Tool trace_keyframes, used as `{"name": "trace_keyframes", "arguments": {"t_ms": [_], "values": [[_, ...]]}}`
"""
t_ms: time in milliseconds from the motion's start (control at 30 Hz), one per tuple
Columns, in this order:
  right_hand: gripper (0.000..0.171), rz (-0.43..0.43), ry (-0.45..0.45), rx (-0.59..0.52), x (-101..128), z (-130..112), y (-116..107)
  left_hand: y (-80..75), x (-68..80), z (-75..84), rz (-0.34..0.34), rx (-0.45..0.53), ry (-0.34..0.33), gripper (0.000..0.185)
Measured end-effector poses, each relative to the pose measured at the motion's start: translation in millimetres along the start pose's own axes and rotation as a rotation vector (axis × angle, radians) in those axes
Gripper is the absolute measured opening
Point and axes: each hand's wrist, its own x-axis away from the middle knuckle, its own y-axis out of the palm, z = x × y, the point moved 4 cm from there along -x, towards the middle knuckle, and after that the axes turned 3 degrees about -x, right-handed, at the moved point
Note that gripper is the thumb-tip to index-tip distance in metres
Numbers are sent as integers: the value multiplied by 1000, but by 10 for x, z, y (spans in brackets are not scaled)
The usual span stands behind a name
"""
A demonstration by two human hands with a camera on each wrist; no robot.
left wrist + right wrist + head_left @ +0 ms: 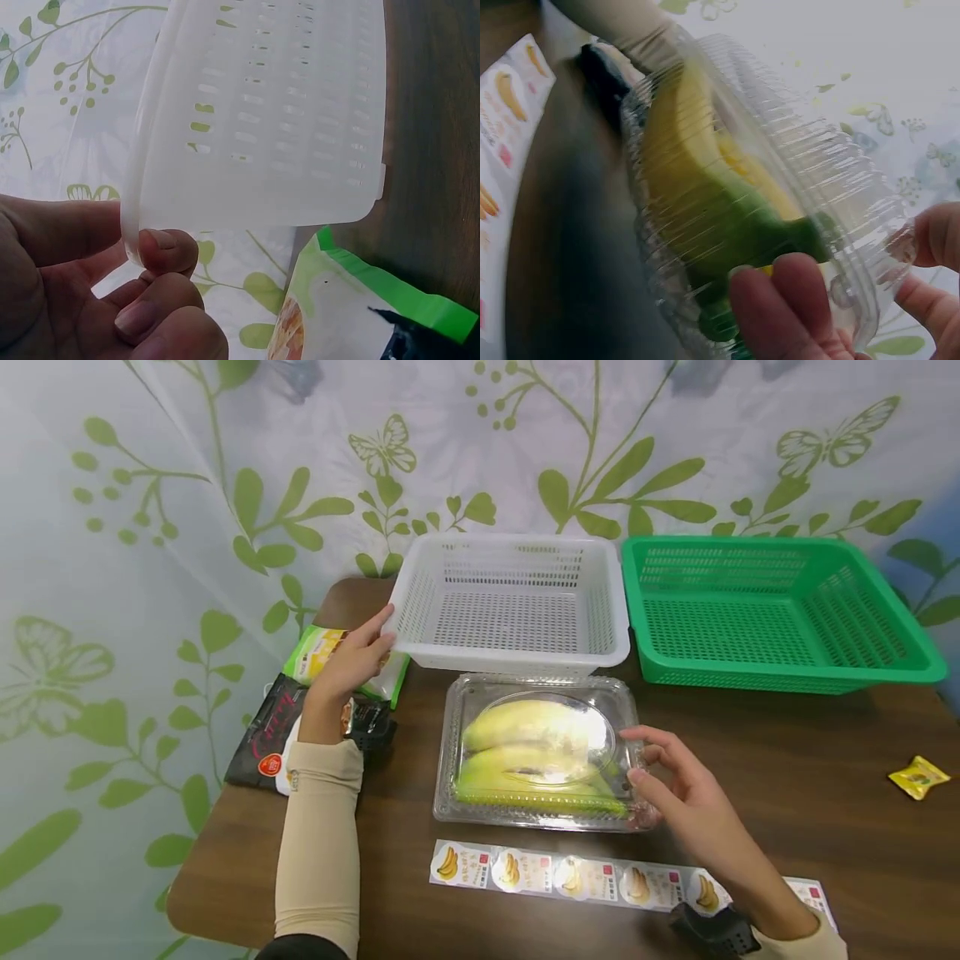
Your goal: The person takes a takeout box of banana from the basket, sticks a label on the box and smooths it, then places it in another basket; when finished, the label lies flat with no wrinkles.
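Note:
A clear plastic clamshell box point(465, 710) with yellow-green bananas point(532, 747) inside lies on the brown table in front of me. My right hand point(667, 777) holds its right edge. In the right wrist view the fingers point(795, 307) and thumb pinch the box point(795, 142) over the bananas point(697, 202). Behind the box stands an empty white slotted basket point(517, 652). My left hand point(360, 656) grips its near left corner. The left wrist view shows the basket rim point(135, 225) pinched between thumb and curled fingers point(161, 251).
An empty green basket point(772, 610) stands right of the white one. A strip of banana stickers point(570, 877) lies near the front edge. Green point(315, 656) and black point(262, 735) snack packets lie at the left, a small yellow packet point(918, 777) at the far right. A leaf-print curtain hangs behind.

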Motion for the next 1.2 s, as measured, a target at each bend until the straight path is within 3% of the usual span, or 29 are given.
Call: {"name": "trace_keyframes", "arguments": {"t_ms": [100,467,800,1033,1200], "values": [[42,14,26,72,14,91,46,0,1,16,-10,6,1,52],[41,61,15,84,29,216,-23,23,45,282,-52,53,-2,53],[40,77,35,74,45,315,-87,2,103,156,-76,74,-33,54],[39,111,31,138,24,337,-165,2,94,216,-71,46,-16,54],[39,117,31,200,27,218,-137,-2,94,238,-72,20,-29,54]]}}
